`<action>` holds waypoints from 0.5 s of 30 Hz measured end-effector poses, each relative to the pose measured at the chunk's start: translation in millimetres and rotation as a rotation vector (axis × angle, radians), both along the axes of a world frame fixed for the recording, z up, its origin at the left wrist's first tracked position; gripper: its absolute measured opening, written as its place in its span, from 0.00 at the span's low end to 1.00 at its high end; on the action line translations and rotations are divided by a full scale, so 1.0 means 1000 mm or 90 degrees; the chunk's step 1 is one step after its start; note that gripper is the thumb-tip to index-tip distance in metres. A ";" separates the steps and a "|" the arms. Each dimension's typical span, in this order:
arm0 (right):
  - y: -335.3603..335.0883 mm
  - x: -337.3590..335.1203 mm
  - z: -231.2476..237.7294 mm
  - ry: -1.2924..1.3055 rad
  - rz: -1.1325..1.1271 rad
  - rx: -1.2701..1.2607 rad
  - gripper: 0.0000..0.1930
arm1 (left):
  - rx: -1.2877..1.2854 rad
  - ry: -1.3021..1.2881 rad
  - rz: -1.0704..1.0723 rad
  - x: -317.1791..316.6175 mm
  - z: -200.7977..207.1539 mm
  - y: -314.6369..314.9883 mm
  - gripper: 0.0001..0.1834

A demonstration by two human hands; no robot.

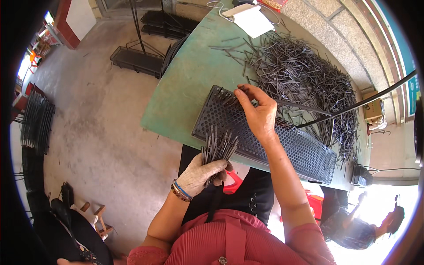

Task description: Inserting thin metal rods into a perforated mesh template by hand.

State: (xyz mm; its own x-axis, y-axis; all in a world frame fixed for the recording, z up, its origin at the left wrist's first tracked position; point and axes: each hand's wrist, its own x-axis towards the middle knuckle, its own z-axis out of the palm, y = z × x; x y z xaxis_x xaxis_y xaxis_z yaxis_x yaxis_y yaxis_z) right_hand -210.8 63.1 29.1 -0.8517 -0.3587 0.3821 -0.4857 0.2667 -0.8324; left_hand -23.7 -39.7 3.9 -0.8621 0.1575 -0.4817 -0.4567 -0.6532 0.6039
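- Off-white knit covers the left hand [204, 172], whose fingers wrap around a bundle of dark rods [218, 148], held in front of the body with the ends fanning upward.
- The right hand [258, 110] is bare and reaches over the far side of a black perforated tray [296, 154]; its thumb and fingertips come close together, but I cannot tell whether they grip a rod.
- That tray lies slantwise along the near edge of a green table [176, 104], with short rods [229, 98] along its far side.
- Beyond it spreads a large loose heap of similar rods [304, 75].
- A white sheet [252, 21] lies past the heap's left end.
- Black mesh baskets [136, 61] stand on the concrete floor [106, 119].
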 end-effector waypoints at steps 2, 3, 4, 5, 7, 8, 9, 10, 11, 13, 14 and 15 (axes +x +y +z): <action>-0.001 0.000 -0.003 0.002 0.001 -0.012 0.09 | 0.006 0.000 -0.005 0.001 -0.003 0.000 0.10; -0.001 0.000 -0.004 0.003 0.002 -0.023 0.09 | 0.006 -0.001 -0.005 0.001 -0.004 0.000 0.10; -0.002 0.000 -0.004 0.003 0.002 -0.022 0.09 | 0.018 0.001 0.010 0.001 -0.005 0.001 0.11; -0.003 0.000 -0.005 0.014 0.005 -0.016 0.08 | 0.030 0.002 0.025 0.001 -0.005 0.001 0.11; -0.004 -0.001 -0.006 0.025 0.008 -0.010 0.08 | 0.029 0.003 0.036 0.001 -0.002 0.003 0.12; -0.005 -0.001 -0.006 0.075 0.018 0.018 0.08 | 0.028 0.003 0.047 0.001 -0.001 0.004 0.13; -0.005 -0.001 -0.006 0.125 0.028 0.045 0.08 | 0.028 0.003 0.047 0.001 -0.001 0.004 0.13; -0.005 -0.001 -0.007 0.125 0.028 0.045 0.08 | 0.023 -0.001 0.056 0.001 -0.003 0.004 0.13; -0.005 -0.001 -0.009 0.108 0.044 0.056 0.09 | 0.017 -0.005 0.065 0.001 -0.005 0.004 0.13; -0.007 0.000 -0.012 0.091 0.059 0.067 0.10 | 0.014 -0.008 0.072 0.001 -0.006 0.005 0.13; -0.007 0.000 -0.013 0.130 0.059 0.070 0.12 | 0.011 -0.010 0.079 0.001 -0.007 0.005 0.13; -0.008 0.001 -0.014 0.168 0.060 0.073 0.13 | 0.011 -0.011 0.079 0.002 -0.010 0.005 0.13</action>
